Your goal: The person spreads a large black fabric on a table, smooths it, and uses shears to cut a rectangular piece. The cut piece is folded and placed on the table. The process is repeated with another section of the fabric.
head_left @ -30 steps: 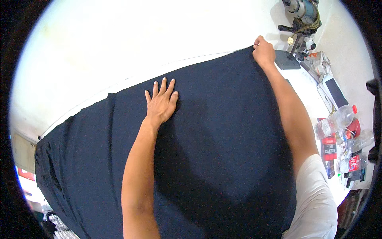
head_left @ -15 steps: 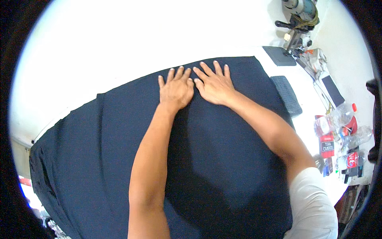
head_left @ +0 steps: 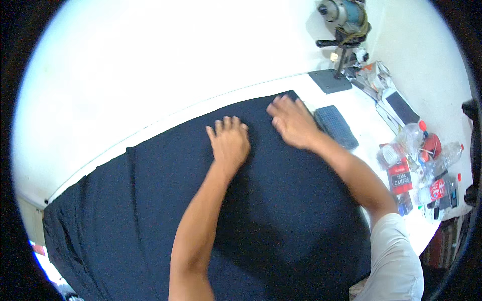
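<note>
A large sheet of black fabric (head_left: 170, 200) lies spread over a white table, with creases toward its left end. My left hand (head_left: 230, 143) presses on the cloth near its far edge, palm down and fingers apart. To the right of it, my right hand (head_left: 295, 123) is over the fabric close to the far right corner. Its fingers are stretched out and a little blurred; whether it touches the cloth I cannot tell. Neither hand grips anything. Just beyond the fabric's right edge lies a folded dark grey-blue cloth (head_left: 335, 126).
At the far right stands a cloth-cutting machine (head_left: 349, 17) on a dark flat base (head_left: 330, 81). Along the right side of the white table (head_left: 370, 131) are a phone-like dark slab (head_left: 403, 108), a red box (head_left: 399, 176) and several clear plastic bottles (head_left: 448, 156). A white wall rises behind.
My right hand has moved right, away from the left hand, toward the fabric's corner. The view has shifted, so the cutting machine shows more fully. The left hand stays flat on the cloth.
</note>
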Motion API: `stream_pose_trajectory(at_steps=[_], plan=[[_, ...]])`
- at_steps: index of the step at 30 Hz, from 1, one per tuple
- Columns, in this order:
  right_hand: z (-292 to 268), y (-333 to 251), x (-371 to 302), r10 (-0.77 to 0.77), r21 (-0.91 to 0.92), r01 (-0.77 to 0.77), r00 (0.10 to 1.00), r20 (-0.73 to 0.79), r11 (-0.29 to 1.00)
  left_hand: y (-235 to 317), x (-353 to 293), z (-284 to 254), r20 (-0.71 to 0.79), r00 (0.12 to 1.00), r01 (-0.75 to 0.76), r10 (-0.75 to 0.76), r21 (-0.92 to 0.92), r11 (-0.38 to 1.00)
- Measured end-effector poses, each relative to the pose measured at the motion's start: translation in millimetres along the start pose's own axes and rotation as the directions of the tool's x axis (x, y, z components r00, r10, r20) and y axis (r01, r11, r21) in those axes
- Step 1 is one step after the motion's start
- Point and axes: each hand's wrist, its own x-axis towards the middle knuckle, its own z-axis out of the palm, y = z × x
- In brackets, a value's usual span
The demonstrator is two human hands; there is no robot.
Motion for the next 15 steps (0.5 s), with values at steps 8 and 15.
stream_pose_trajectory(at_steps=[8, 15], plan=[[14, 111, -107, 0.693, -0.096, -0.689, 0.697, 0.187, 0.719, 216, -191, 17, 0.123, 0.769, -0.550, 0.627, -0.372, 0.748], [25, 146, -106, 0.774, 0.171, -0.822, 0.569, 0.278, 0.543, 259, -183, 3, 0.251, 0.824, -0.434, 0.508, -0.297, 0.850]])
